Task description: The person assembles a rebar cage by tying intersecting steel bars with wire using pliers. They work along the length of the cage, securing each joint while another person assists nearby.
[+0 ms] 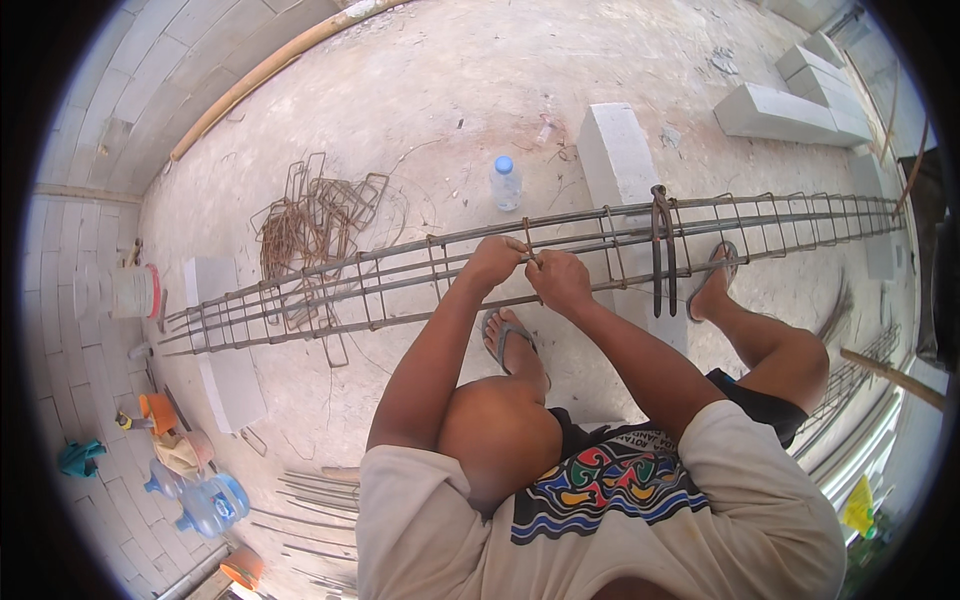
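Observation:
A long rebar cage [400, 262] of straight bars and square stirrups spans the view in front of me, resting on pale blocks. At one stirrup near its middle, my left hand [497, 262] and my right hand [560, 281] meet with fingertips pinched close together. Whatever lies between the fingers is too small to make out. To the right of my hands, a pair of dark end-cutting pincers [663, 250] hangs over the cage's top bar, handles down.
Loose stirrups [320, 215] lie heaped beyond the cage at left. A water bottle [507, 184] stands past my hands. One pale block [616, 150] supports the cage's middle, another block [222, 375] its left end. My sandalled feet are beside the cage. Large water jugs [212, 503] lie lower left.

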`<action>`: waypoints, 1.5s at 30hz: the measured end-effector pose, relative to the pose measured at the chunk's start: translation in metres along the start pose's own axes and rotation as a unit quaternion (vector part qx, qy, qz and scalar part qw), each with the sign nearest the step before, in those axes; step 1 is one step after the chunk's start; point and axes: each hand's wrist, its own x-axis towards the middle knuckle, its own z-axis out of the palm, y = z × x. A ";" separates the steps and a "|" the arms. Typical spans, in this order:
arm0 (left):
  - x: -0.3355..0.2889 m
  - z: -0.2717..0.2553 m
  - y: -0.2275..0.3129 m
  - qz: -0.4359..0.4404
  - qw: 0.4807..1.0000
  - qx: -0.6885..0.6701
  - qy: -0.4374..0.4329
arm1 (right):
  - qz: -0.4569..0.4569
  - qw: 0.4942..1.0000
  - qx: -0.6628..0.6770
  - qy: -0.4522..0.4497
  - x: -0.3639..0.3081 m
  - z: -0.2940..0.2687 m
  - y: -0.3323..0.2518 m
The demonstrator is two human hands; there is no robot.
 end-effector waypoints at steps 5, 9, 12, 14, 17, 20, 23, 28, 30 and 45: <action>0.001 0.001 -0.004 0.005 1.000 -0.007 0.020 | 0.017 0.999 0.011 -0.032 0.000 -0.003 -0.002; 0.006 0.003 -0.020 0.064 0.997 -0.004 0.052 | -0.033 0.999 -0.007 0.019 -0.001 0.003 0.002; 0.006 0.009 -0.017 0.070 0.991 0.060 0.094 | -0.032 0.999 -0.025 0.021 0.000 0.004 0.004; 0.002 0.012 -0.012 0.066 0.984 0.105 0.129 | -0.028 0.999 -0.029 0.014 -0.001 0.003 0.003; -0.003 0.014 -0.002 0.061 0.974 0.139 0.166 | -0.031 0.999 -0.013 0.017 -0.001 0.004 0.006; -0.015 0.015 0.005 0.073 0.967 0.152 0.192 | -0.034 0.999 -0.017 0.002 -0.001 0.001 0.005; -0.017 0.017 0.000 0.106 0.959 0.152 0.215 | -0.026 0.999 -0.029 -0.017 -0.001 -0.001 0.003; -0.022 0.018 0.001 0.148 0.956 0.132 0.215 | -0.022 0.999 -0.024 -0.030 -0.001 -0.003 0.001; -0.027 0.022 -0.006 0.194 0.946 0.148 0.213 | -0.025 0.999 -0.030 -0.029 0.000 -0.004 0.003; -0.044 0.041 -0.025 0.314 0.883 0.162 0.309 | -0.181 0.960 -0.046 -0.211 0.050 -0.066 -0.014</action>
